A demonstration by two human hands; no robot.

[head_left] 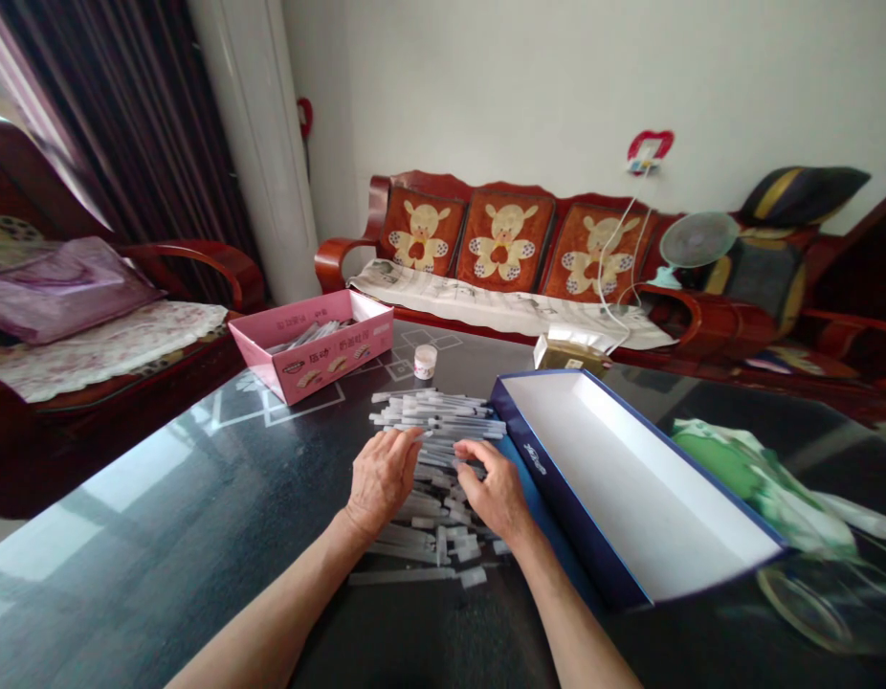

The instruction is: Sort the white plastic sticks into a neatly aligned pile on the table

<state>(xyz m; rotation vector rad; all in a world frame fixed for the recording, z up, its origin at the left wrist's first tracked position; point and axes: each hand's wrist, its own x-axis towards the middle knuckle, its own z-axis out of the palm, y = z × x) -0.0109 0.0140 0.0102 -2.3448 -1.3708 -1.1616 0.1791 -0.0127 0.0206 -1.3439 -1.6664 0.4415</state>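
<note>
Many white strips (443, 413) touch left hand (382, 481), right hand (496, 493).

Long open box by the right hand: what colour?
The long open box is navy outside and white inside, best seen in the head view.

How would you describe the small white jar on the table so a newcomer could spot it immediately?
On the dark glossy tabletop, find the pink cardboard box at the far side. Just right of it stands a small white cylindrical jar, alone and upright, unlike the narrow white strips piled in front of it.
</note>
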